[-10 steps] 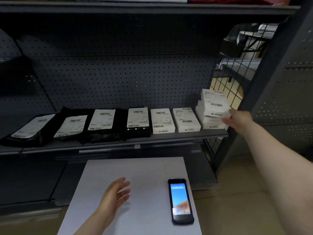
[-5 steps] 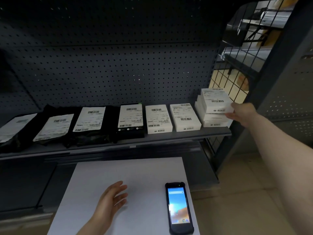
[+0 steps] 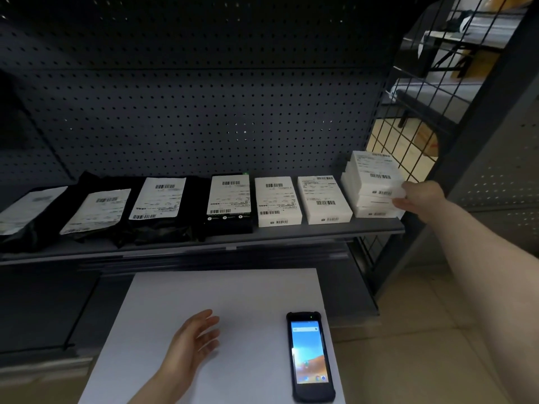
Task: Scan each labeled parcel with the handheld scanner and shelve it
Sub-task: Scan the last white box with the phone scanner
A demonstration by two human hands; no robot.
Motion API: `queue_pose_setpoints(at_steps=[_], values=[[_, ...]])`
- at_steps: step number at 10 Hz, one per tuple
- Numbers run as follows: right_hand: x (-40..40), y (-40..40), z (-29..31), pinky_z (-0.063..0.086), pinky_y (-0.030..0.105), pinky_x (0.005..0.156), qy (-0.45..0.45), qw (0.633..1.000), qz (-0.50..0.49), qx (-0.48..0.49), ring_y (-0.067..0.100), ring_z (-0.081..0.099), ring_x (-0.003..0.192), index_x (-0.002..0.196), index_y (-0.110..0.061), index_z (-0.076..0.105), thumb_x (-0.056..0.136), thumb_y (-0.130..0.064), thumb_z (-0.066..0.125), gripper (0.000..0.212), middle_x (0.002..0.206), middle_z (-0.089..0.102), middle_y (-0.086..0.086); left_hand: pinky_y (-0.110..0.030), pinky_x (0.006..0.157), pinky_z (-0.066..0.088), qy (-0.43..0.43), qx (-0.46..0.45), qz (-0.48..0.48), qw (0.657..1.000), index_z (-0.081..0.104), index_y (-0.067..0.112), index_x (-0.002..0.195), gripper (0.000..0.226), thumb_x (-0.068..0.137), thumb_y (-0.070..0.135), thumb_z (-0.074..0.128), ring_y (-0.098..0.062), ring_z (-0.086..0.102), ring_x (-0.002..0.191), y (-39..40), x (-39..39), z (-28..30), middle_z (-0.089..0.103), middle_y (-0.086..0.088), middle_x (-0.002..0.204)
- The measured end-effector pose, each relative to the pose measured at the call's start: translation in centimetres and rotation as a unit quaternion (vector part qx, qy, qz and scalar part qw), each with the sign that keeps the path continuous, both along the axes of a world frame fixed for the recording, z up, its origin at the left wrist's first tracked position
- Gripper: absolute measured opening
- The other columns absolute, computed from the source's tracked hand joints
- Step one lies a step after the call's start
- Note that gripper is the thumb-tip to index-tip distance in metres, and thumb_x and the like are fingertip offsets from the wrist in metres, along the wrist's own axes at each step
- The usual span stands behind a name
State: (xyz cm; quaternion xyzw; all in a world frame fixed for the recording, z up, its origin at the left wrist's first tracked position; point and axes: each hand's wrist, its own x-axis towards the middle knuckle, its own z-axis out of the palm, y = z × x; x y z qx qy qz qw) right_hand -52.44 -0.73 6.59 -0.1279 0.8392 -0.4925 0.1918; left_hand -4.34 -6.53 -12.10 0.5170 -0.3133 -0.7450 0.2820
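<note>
My right hand (image 3: 421,195) gripping the top box (image 3: 376,174) of the stack at the shelf's (image 3: 204,243) right end, label up, long axis running front to back, my left hand (image 3: 194,342) loosely open over the white table (image 3: 248,295), scanner (image 3: 311,357) lying flat beside it, screen up, pointing toward the shelf

Dark grey metal shelf (image 3: 291,233), pegboard back: row of labelled parcels lying flat. From left, three black plastic bags (image 3: 157,211) with white labels, one black box (image 3: 229,205), two white cardboard boxes (image 3: 277,201) side by side, then a stack of white boxes (image 3: 372,185) at the right end. Below, white flat-topped bench (image 3: 233,301) carries a black handheld scanner (image 3: 310,357), screen lit, face up near the right edge.
</note>
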Motion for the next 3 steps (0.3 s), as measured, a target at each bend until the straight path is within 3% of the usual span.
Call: queue_pose_setpoints(at_steps=[1,2,3], values=[[-0.14,0.21,-0.46,0.049,0.037,0.097,0.034,0.999,0.005,0.042,0.033,0.055,0.114,0.131,0.001,0.046,0.097,-0.032,0.053,0.048,0.124,0.055,0.019,-0.042,0.082,0.048,-0.005,0.0,0.007,1.0,0.064,0.015,0.108,0.022,0.098,0.019,0.045,-0.031,0.059,0.091,-0.07,0.23,-0.21,0.067,-0.009,0.112],[0.32,-0.05,-0.28,0.054,0.037,0.087,0.009,1.0,0.014,-0.005,0.033,0.059,0.11,0.128,0.003,0.05,0.097,-0.022,0.054,0.041,0.111,0.059,0.016,-0.044,0.085,0.048,-0.008,0.004,0.014,1.0,0.064,0.014,0.11,0.022,0.098,0.019,0.047,-0.031,0.059,0.093,-0.12,0.54,-0.28,0.067,-0.01,0.112],[0.69,0.34,-0.25,0.053,0.028,0.062,-0.043,0.996,-0.031,-0.066,0.025,0.061,0.091,0.105,-0.006,0.057,0.096,-0.019,0.052,0.017,0.104,0.058,0.012,-0.046,0.089,0.047,-0.014,0.0,0.01,1.0,0.063,0.013,0.114,0.024,0.097,0.02,0.048,-0.032,0.059,0.095,0.03,0.54,-0.15,0.067,-0.01,0.114]])
